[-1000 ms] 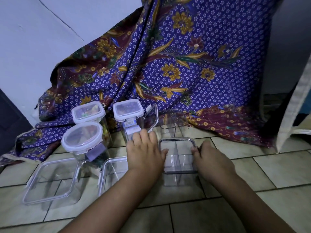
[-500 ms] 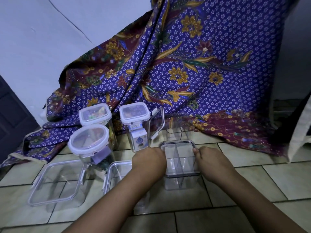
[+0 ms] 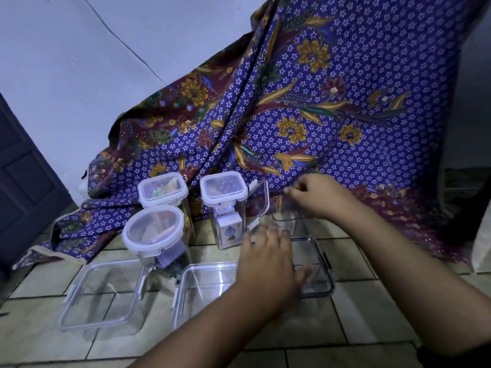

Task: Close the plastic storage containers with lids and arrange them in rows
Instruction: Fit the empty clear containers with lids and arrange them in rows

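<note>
A: Tiled floor point(image 3: 372, 314), batik cloth point(image 3: 345, 115) draped behind. Any writing?
B: Sticker point(image 3: 224, 208) on the tall box point(image 3: 221, 188), unreadable; spade mark on the packet point(image 3: 229, 231) inside.
A: Hands?
B: Left hand point(image 3: 268, 261) flat, fingers spread, over the dark-rimmed box point(image 3: 322, 272); tall box at its eleven o'clock. Right hand point(image 3: 318, 197), at one o'clock, above a clear box point(image 3: 285, 219); blurred, grip unclear.

Round jar point(image 3: 154, 229) frnt of L sq jar point(image 3: 163, 189), R sq jar point(image 3: 223, 192) beside; low tubs point(image 3: 103, 293) nearest
</note>
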